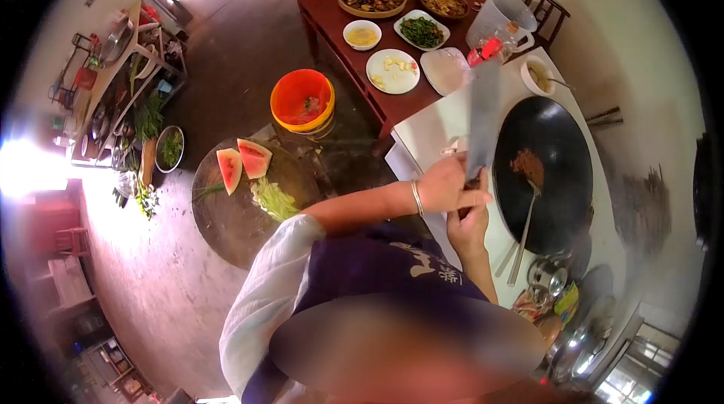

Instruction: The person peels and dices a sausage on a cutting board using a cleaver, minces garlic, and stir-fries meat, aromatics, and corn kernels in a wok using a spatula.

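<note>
From the round board (285, 170) at nine o'clock, with its melon wedges (255, 158) and shredded greens (273, 199), the left arm (362, 208) is reaching rightward across the apron, its hand (443, 184) bending over the cleaver's (484, 114) handle. The right hand (469, 228) is rising from six o'clock to meet it, partly covered, so which hand is gripping cannot be told. The blade is pointing toward twelve o'clock, while the wok (554, 212) is sitting at three o'clock.
</note>
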Available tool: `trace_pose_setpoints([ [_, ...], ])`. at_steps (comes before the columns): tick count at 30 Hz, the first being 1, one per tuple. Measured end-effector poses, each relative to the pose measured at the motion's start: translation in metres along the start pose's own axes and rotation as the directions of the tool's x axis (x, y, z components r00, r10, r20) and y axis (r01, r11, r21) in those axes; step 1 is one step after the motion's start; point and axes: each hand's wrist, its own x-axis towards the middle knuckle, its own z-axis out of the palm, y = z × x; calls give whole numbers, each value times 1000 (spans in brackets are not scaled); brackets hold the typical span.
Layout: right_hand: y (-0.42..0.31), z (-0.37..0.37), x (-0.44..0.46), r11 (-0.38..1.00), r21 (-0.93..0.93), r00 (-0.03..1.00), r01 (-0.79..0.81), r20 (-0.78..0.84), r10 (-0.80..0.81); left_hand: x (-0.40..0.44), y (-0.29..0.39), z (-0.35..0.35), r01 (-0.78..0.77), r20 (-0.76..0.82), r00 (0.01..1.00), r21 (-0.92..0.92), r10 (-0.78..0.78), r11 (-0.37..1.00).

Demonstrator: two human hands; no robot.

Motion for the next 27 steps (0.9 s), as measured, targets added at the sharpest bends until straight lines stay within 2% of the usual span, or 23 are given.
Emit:
trace_pose_setpoints([
  [1,3,1,8,995,93,997,43,-61,-37,6,-4,1,-175,-68,981,109,183,978],
  [3,5,-4,25,953,271,978,133,-189,-83,13,-12,-24,-119,-39,993,-109,116,987],
  [4,3,-11,25,941,337,980,40,-198,30,19,-19,-40,-87,-17,996,-217,86,972],
  [5,3,-19,25,879,476,984,-41,-133,117,22,-52,-43,-72,-67,996,-175,61,982],
  [6,5,-24,27,792,598,979,-122,-57,194,26,-76,-53,131,-100,983,-189,-151,973],
  [7,5,-25,29,719,689,983,-93,-50,174,28,-120,-53,194,-246,944,-126,-220,973],
  [8,5,-24,33,634,771,987,-66,-44,156,22,-187,-46,137,-344,933,69,-105,988],
  [9,4,-23,39,639,767,988,-53,-53,145,21,-219,-52,352,-342,895,152,-285,923],
  [10,10,-25,46,600,787,984,-142,43,176,28,-228,-73,543,-250,832,179,-496,821],
  [11,18,-26,52,556,798,969,-232,138,206,22,-269,-67,516,-438,798,143,-414,844],
  [12,23,-25,57,507,800,945,-321,231,234,22,-307,-68,549,-437,808,315,-395,774],
  [13,15,-21,66,514,786,927,-343,196,319,22,-336,-69,551,-427,817,373,-389,747],
  [14,19,-18,71,530,759,917,-379,230,326,26,-357,-72,547,-418,826,429,-378,719],
  [16,29,-13,78,563,697,893,-445,297,339,42,-379,-78,410,-173,895,683,-411,605],
  [17,42,-7,75,589,648,875,-483,336,349,50,-389,-80,307,-47,897,781,-440,544],
  [19,43,-2,78,593,612,852,-524,376,365,51,-427,-69,235,6,917,801,-400,551],
  [21,45,1,80,599,530,800,-600,418,430,52,-449,-56,217,47,889,832,-455,511],
  [24,55,4,84,752,325,790,-574,461,404,85,-410,-55,271,50,780,872,-623,409],
  [26,67,12,81,735,380,801,-562,471,369,100,-378,-61,336,21,731,859,-682,387],
  [27,68,14,82,736,374,795,-565,484,365,93,-409,-52,303,34,771,859,-636,413],
])
